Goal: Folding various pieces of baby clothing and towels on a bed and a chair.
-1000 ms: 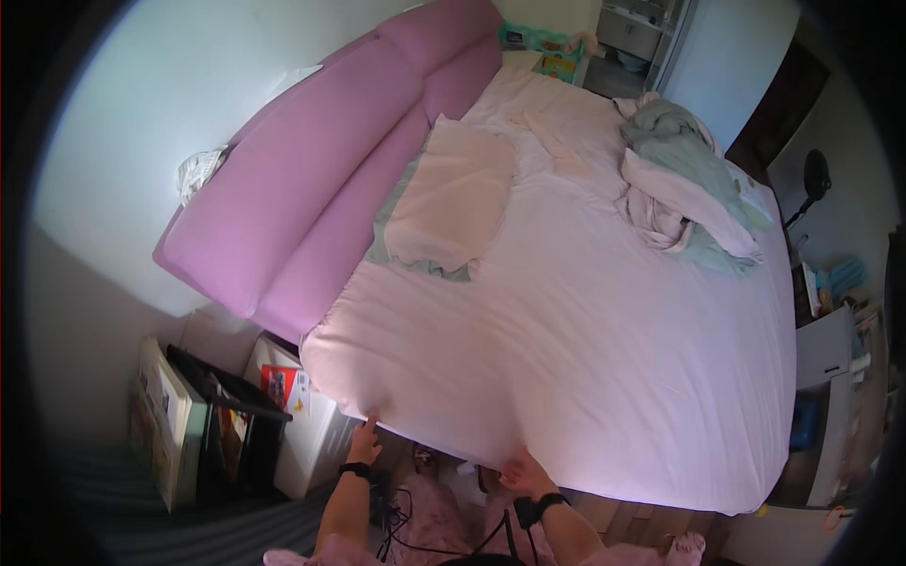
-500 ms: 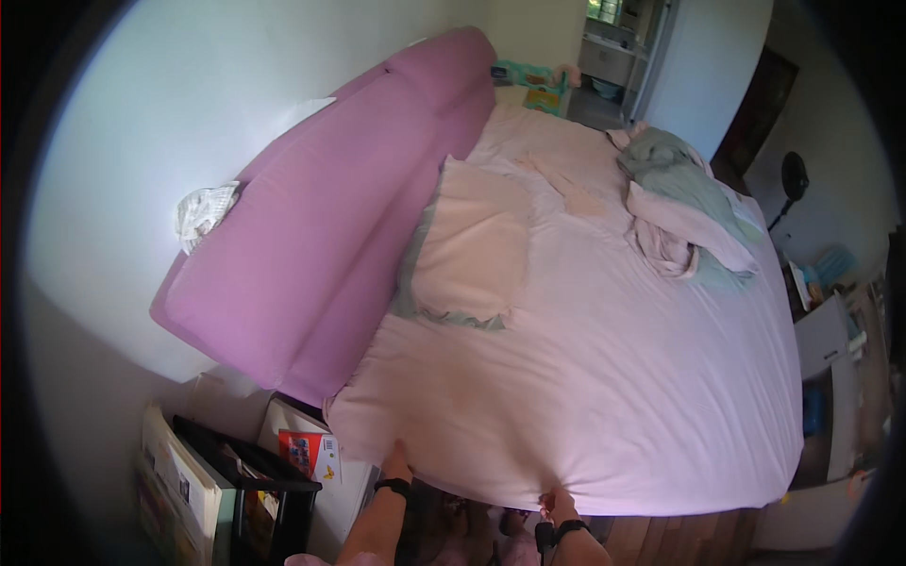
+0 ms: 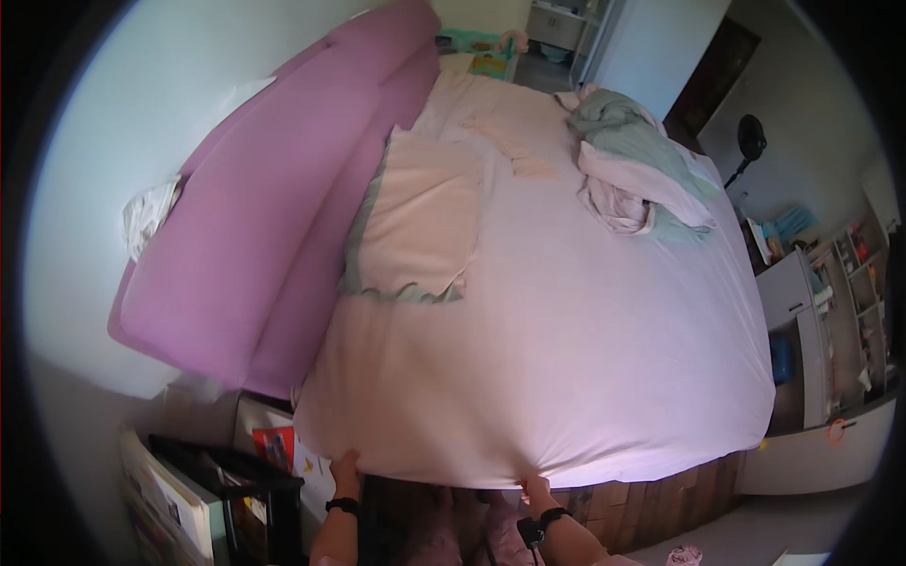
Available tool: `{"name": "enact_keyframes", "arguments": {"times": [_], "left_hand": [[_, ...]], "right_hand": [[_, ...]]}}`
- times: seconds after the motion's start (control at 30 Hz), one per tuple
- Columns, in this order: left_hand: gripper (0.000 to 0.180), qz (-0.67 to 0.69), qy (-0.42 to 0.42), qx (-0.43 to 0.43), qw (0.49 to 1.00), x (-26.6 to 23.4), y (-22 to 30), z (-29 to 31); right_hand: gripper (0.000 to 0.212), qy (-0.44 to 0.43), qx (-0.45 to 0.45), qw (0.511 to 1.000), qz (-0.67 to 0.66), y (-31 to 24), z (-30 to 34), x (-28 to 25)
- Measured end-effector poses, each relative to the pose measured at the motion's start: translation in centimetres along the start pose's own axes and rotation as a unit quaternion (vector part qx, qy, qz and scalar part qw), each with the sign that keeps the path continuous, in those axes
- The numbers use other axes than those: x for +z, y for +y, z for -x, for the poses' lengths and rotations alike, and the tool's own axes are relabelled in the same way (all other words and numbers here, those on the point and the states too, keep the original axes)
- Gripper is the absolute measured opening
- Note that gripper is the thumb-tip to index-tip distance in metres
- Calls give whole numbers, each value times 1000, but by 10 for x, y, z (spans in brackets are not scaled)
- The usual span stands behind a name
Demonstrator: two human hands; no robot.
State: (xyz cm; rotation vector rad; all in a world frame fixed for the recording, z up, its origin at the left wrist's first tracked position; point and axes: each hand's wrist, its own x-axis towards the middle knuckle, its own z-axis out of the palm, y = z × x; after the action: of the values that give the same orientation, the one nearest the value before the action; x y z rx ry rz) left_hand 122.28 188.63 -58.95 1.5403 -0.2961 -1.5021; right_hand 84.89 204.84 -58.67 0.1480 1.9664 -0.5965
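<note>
A pale pink fitted sheet (image 3: 566, 349) covers the bed in front of me. At its near edge, my right hand (image 3: 535, 489) is closed on the sheet, and creases fan out from the grip. Farther left along the same edge, my left hand (image 3: 345, 466) grips the sheet near the bed's near-left corner; its fingers under the edge are hidden. A peach pillow (image 3: 420, 222) with a grey-green border lies flat at the left of the bed. Dark bands circle both wrists.
A purple padded headboard (image 3: 255, 217) runs along the left wall. A rumpled green and pink quilt (image 3: 637, 165) lies at the far right of the bed. At lower left stand a black bin (image 3: 269, 514) and a white cabinet (image 3: 316, 491). A fan (image 3: 751, 140) stands beyond the bed.
The view has shifted, so the bed sits farther left and higher. My left hand has drawn back from the sheet's top to its edge. My right hand keeps its grip.
</note>
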Motion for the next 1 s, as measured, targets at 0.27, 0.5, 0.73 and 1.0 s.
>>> {"name": "enact_keyframes", "arguments": {"times": [0.27,0.5,0.73,1.0], "left_hand": [[18,-171,-41,-82,981,-96,-41,-27],[18,-81,-42,-210,973,-19,-6,-19],[15,-179,-129,-134,966,128,42,94],[21,-395,-308,-9,865,303,-11,221]], "right_hand": [[16,-100,76,992,-2,7,-8,-5],[17,-89,30,964,-249,-17,1,-101],[19,-96,-86,918,-376,-36,38,-224],[28,-83,-237,789,-562,37,72,-400]]}}
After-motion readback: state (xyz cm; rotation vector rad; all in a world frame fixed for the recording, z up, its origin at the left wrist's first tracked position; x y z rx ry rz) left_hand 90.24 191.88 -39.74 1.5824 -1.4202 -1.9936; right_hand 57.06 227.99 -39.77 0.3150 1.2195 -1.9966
